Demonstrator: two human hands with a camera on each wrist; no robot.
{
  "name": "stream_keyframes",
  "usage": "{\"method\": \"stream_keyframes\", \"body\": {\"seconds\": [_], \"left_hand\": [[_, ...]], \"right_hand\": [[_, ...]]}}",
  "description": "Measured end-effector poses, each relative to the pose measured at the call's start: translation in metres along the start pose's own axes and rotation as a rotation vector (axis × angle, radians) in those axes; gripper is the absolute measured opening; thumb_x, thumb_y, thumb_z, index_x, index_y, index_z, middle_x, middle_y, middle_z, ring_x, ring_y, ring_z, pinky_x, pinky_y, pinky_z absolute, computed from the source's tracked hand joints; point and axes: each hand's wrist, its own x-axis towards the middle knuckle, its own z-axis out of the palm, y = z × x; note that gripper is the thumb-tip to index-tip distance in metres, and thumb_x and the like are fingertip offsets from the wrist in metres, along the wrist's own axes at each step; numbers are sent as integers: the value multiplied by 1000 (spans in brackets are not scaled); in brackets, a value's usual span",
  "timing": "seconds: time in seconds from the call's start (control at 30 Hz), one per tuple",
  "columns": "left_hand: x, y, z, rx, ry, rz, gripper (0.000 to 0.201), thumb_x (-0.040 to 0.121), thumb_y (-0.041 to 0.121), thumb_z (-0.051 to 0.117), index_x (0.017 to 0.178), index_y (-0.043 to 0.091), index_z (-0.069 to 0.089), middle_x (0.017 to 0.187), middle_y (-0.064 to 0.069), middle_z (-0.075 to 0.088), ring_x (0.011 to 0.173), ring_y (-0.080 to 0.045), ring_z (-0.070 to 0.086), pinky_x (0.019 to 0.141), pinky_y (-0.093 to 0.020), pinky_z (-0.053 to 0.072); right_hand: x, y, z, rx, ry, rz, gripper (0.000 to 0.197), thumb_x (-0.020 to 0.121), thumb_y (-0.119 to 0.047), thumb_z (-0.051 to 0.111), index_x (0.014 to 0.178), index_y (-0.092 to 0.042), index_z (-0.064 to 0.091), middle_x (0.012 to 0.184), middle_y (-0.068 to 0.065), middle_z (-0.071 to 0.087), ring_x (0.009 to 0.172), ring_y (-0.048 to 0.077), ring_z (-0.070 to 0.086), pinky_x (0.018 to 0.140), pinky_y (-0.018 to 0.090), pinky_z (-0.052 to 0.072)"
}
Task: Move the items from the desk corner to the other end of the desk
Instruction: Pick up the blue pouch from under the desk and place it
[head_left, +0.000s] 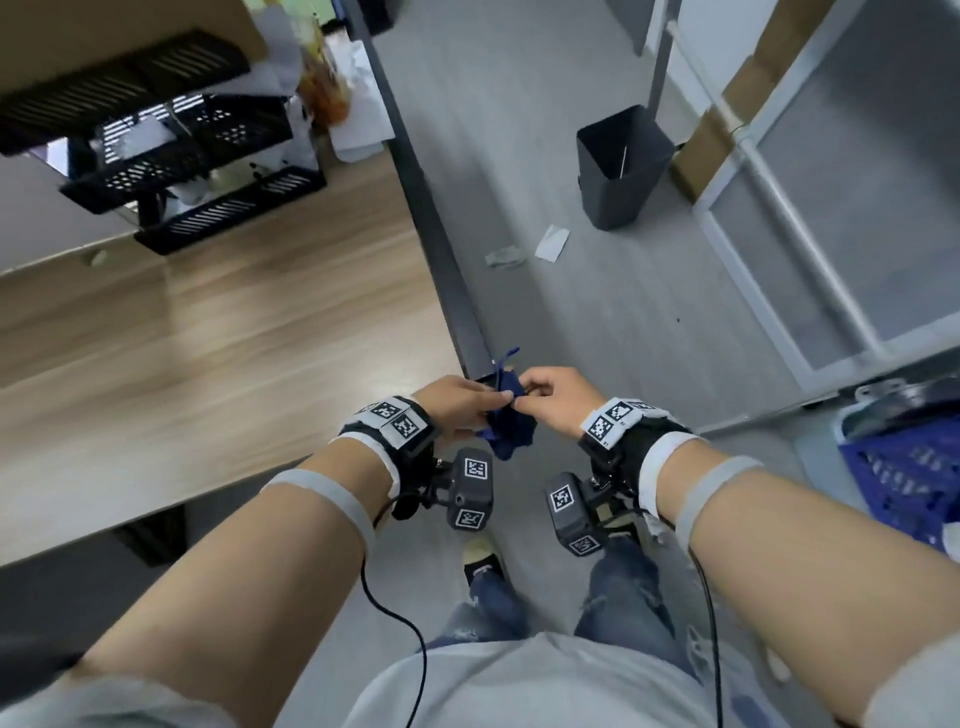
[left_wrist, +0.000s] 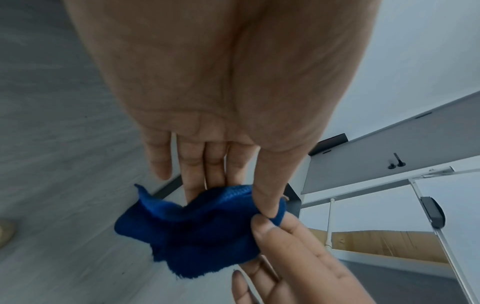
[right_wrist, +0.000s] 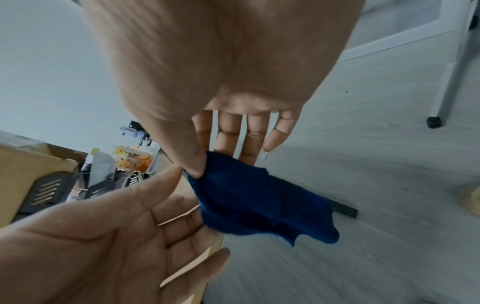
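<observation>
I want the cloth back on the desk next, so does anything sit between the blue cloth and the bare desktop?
Nothing visible does: both hands pinch the blue cloth just off the wooden desk, beside its bare stretch.

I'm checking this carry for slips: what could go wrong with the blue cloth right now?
Both the left hand and right hand only pinch the cloth at its top, off the desk edge and over the floor. A loosened pinch would likely drop it there. Its hanging folds might also snag the desk corner.
</observation>
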Motion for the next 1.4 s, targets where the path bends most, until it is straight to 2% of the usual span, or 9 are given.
{"method": "stream_keyframes", "body": {"seconds": [0.13, 0.3, 0.47, 0.6, 0.77, 0.97, 1.07, 1.27, 1.4], "left_hand": [[5, 24, 28, 21, 77, 96, 10, 90, 17, 70, 81, 17, 67, 92, -14, 66, 87, -25, 57, 80, -34, 45], [5, 49, 66, -55, 204, 236, 20, 92, -1, 62, 81, 17, 61, 72, -4, 66, 71, -19, 58, 72, -28, 46], [-13, 51, 68, -108, 293, 287, 21, 91, -5, 60, 89, 15, 62, 92, -23, 64, 88, -31, 62, 92, -51, 51], [-41, 36, 45, -287, 360, 340, 13, 91, -5, 60, 91, 8, 59, 92, -19, 61, 85, -28, 61, 84, -39, 53], [-92, -1, -3, -410, 505, 430, 8, 84, 9, 73, 85, 11, 66, 85, -14, 59, 79, -22, 53, 73, -29, 45], [-140, -55, -81, -621, 647, 470, 20, 90, -8, 54, 88, 11, 59, 90, -9, 64, 82, -20, 63, 71, -22, 56], [-162, -87, -125, -653, 705, 491, 26, 87, -15, 45, 86, 8, 58, 85, -9, 61, 78, -21, 61, 73, -30, 56], [-207, -155, -222, -365, 633, 471, 38, 70, -5, 55, 102, 12, 66, 108, -20, 69, 100, -33, 65, 94, -47, 51], [-224, -207, -276, -178, 720, 420, 22, 69, 14, 69, 90, 18, 67, 97, -13, 72, 93, -30, 67, 91, -47, 54]], "right_hand": [[3, 2, -48, 17, -36, -56, 6, 82, -11, 74, 83, -14, 69, 72, -1, 64, 65, 7, 54, 66, 22, 43], [7, -5, -94, -10, -109, -116, 24, 81, -24, 77, 64, -27, 60, 63, -12, 61, 59, 1, 53, 62, 20, 42], [11, -31, -97, -7, -161, -243, 15, 80, -25, 77, 79, -14, 66, 82, 9, 71, 77, 13, 62, 85, 38, 53], [11, -79, -75, -101, -245, -351, 16, 84, -21, 73, 86, -7, 66, 81, 17, 69, 73, 14, 58, 76, 34, 52], [5, -156, -23, -230, -366, -484, 11, 86, -22, 71, 88, -11, 68, 72, 3, 63, 66, 12, 55, 66, 28, 46], [-13, -239, 71, -420, -462, -661, 13, 86, -19, 70, 76, -21, 62, 65, -2, 59, 54, 7, 49, 53, 18, 41], [-19, -272, 127, -520, -455, -726, 12, 85, -20, 70, 76, -23, 63, 65, 2, 58, 55, 11, 46, 54, 23, 38], [-35, -337, 237, -544, -452, -776, 10, 88, -24, 67, 87, -14, 66, 72, 11, 64, 62, 17, 55, 60, 29, 46], [-45, -374, 298, -471, -442, -778, 14, 90, -23, 66, 93, -9, 66, 72, 6, 64, 62, 16, 59, 58, 28, 50]]}}
